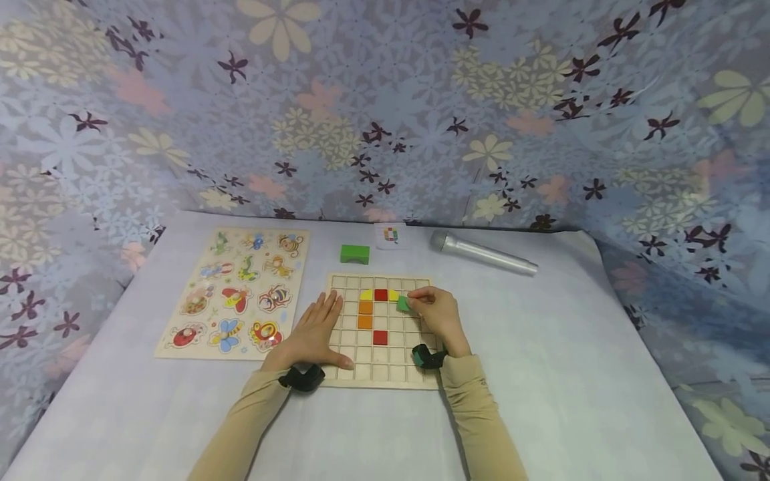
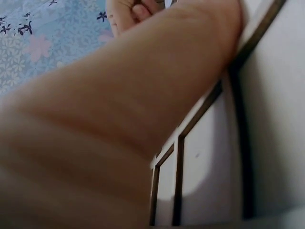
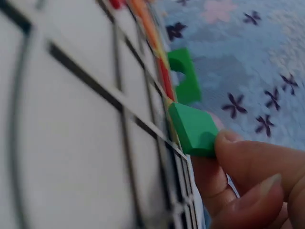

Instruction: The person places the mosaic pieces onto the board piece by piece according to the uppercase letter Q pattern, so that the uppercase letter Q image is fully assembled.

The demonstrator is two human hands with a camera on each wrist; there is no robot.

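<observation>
A square wooden grid board (image 1: 394, 375) lies on the table with coloured square tiles in some cells. Two orange tiles (image 1: 365, 314) sit one below the other, a red tile (image 1: 381, 294) lies between two yellow ones in the upper row, and another red tile (image 1: 380, 337) is lower down. My right hand (image 1: 442, 315) pinches a green tile (image 3: 194, 130) by its edge between thumb and finger, over the board's right part. My left hand (image 1: 314, 334) rests flat on the board's left edge, fingers straight and thumb spread.
To the left lies a wooden insect puzzle board (image 1: 243, 347). Behind the grid board are a green arch block (image 1: 355, 254) and a small pattern card (image 1: 390, 236). A silver microphone (image 1: 484, 254) lies at the back right. A flowered cloth (image 1: 385, 133) hangs behind the table.
</observation>
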